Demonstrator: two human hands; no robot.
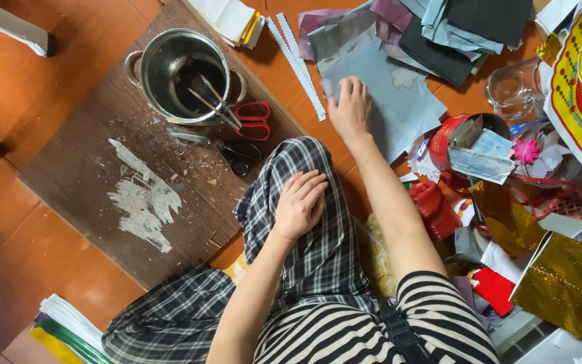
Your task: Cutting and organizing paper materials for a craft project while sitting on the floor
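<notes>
grey paper sheet (405, 101) under outstretched right hand (350, 108)

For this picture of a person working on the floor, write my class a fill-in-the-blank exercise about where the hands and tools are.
1. The right hand presses flat on a pale blue sheet of ____.
2. The left hand rests on the person's checked ____.
3. The scissors with red handles lean their blades into the metal ____.
4. The black-handled scissors lie on the brown ____.

Missing words: paper; knee; pot; board
</notes>
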